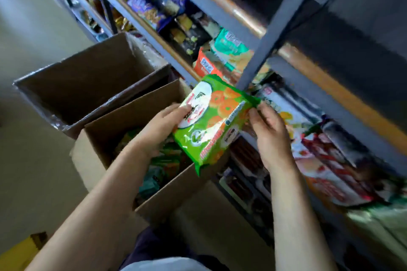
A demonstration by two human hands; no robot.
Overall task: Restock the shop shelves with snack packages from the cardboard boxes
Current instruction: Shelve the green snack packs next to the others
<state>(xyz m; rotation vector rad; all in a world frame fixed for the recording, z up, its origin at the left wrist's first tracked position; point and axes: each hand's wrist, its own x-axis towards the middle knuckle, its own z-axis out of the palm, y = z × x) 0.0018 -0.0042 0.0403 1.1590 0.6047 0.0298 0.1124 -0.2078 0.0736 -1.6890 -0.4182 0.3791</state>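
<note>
Package (211, 121) of green film printed with orange rings, held above the near box (169, 191), over that box's shelf-side rim and just short of the shelving (259, 48). Gripped at its left end by the left hand (163, 127), thumb across the printed face and fingers hidden beneath. Pinched at the far right edge, near the crimped seal, by the fingertips (253, 114) of the right hand (271, 136). Neither hand spread wide; both closed on the pack, tilted with its lower corner hanging toward the box.

Judged light: carried easily in a loose hold with no sag between the two grips. Soft outer film, glossy and likely slippery, over contents that seem to keep a flat slab shape, so probably brittle biscuits or rings inside; best not squeezed across the middle. Better held by the short ends or the sealed crimps, where film bunches and gives purchase, or supported flat from beneath. Apt to slide out of a pinch on the bare face alone.

More packets visible low in the near box, mixed green and teal, details blurred. Second box (72, 92) beyond it, open, its inside mostly in shadow, contents not clear. Shelf tiers already crowded with packs: orange and teal ones on the tier just behind the held package, a red and white one on the lower tier close to the right hand. Gap for this pack not clearly visible; likely to be slid in edge first between neighbours.
</note>
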